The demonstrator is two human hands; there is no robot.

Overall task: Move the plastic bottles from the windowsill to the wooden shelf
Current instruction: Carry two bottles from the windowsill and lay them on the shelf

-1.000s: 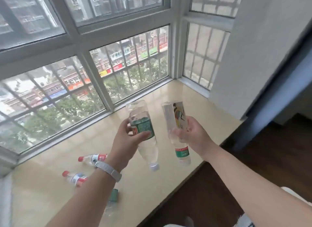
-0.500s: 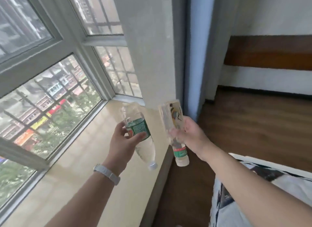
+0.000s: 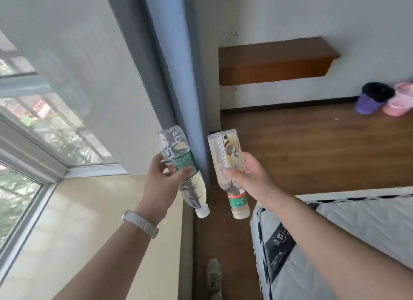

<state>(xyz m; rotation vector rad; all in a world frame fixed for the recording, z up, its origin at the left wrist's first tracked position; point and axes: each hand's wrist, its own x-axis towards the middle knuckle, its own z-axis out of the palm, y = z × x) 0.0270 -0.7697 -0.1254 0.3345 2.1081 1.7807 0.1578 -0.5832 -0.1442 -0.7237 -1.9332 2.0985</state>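
**Between sill and shelf: two bottles carried cap-down**

Between sill (image 3: pixel 89 210) and shelf (image 3: pixel 277 60), in the head view, both bottles hang in the air with caps pointing down. The left hand (image 3: pixel 161 183) has its fingers and thumb curled round the round bottle (image 3: pixel 181 163) at its green label. The right hand (image 3: pixel 252 179) is clamped on the square bottle (image 3: pixel 223 150) at mid-body.

Both look light, thin-walled and part full of clear liquid, so probably easy to dent and a little slick. The middle seems the safest hold.

The round bottle is ribbed, crumpled near its base and white-capped. The square one bears a colourful bird print and a red-green neck band. The shelf is well apart from both.
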